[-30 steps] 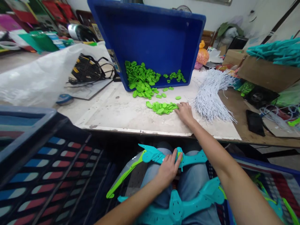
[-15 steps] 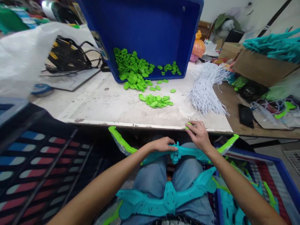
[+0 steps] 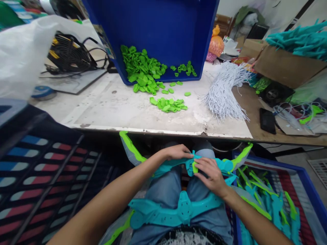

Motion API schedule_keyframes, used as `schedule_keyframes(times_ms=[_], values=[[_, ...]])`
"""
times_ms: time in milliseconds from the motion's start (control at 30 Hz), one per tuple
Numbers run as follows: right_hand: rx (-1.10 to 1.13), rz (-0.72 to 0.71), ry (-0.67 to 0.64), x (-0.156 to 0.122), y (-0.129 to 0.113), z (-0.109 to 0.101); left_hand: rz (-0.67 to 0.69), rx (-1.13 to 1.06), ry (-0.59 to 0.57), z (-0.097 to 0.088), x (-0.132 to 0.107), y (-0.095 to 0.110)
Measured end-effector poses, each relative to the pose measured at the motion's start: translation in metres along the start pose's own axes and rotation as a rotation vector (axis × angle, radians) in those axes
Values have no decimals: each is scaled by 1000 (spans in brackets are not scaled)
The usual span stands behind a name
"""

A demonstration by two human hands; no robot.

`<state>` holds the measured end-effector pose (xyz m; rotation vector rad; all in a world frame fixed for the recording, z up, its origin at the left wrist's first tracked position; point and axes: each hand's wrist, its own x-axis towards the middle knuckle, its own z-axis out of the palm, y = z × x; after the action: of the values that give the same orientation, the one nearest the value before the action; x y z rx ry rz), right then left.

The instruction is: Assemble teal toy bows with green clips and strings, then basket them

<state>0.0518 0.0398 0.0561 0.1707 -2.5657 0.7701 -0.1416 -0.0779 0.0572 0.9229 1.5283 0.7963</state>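
Across my knees lies a turquoise plastic toy bow [image 3: 168, 166] with bright green tips. My left hand [image 3: 178, 152] is closed around it just left of its centre block. In my right hand [image 3: 211, 173] a small green plastic piece [image 3: 195, 167] is pinched against that block; whether it sits in the block I cannot tell. Closer to my body a second turquoise bow [image 3: 166, 215] rests on my lap, touched by neither hand. A small pile of green pieces [image 3: 168, 104] lies on the white tabletop [image 3: 107, 109] ahead.
A blue bin [image 3: 163, 34] tipped on its side spills more green pieces onto the table. White strings [image 3: 224, 95] lie in a bundle at right, near a black phone [image 3: 267, 120]. A dark crate [image 3: 51, 170] stands left; a blue crate [image 3: 310, 190] of bows stands right.
My right hand has come from the table's edge down to the bow's centre, bringing the green piece. My left hand stays on the bow. The view has shifted slightly.
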Motion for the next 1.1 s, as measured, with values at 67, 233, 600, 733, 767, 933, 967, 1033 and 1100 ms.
schedule_keyframes(times_ms=[67, 233, 600, 733, 767, 933, 967, 1033, 1100], values=[[-16, 12, 16, -13, -1, 10, -53, -97, -31, 4, 1, 1], [-24, 9, 52, -15, 6, 18, -101, -199, -2, 15, 3, -1], [-15, 130, -55, -21, 20, 25, 28, 82, 52, 16, 2, -13], [8, 183, -99, -17, 23, 23, 42, 42, 61, 19, 3, -16], [7, 221, -101, -15, 23, 22, 43, 45, 64, 19, 2, -16], [-128, 313, -265, -4, 27, 19, 4, 109, 122, 23, 1, -8], [-173, 301, -307, -3, 29, 19, 2, 137, 142, 25, 1, -7], [-253, 277, -358, -1, 31, 18, 6, 229, 183, 31, -1, -3], [-288, 240, -388, 0, 35, 16, 9, 362, 231, 38, -6, 0]])
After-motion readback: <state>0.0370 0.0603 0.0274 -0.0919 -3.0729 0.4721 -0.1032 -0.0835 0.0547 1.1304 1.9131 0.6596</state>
